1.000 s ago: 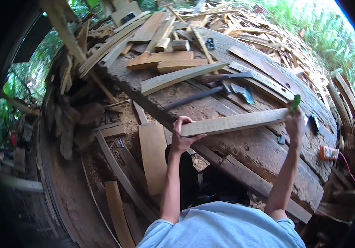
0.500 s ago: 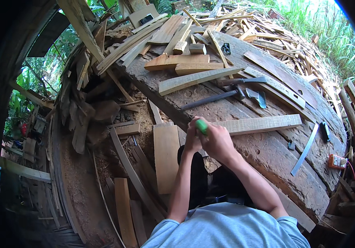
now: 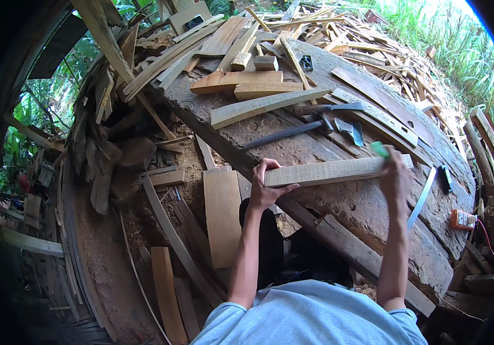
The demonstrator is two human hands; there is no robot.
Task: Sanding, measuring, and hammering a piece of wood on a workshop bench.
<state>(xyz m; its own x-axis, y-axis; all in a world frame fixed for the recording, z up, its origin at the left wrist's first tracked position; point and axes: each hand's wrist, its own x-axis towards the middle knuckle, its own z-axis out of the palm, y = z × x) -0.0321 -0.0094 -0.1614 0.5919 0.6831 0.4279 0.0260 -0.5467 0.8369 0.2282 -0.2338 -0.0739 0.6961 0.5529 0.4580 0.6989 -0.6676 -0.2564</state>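
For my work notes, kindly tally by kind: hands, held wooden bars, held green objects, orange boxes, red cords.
Left hand and right hand: 2
Held wooden bar: 1
Held green object: 1
Orange box: 1
Red cord: 1
Total: 6

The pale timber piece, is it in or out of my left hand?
In: the left hand holds the pale timber piece by its left end, thumb along the near edge.
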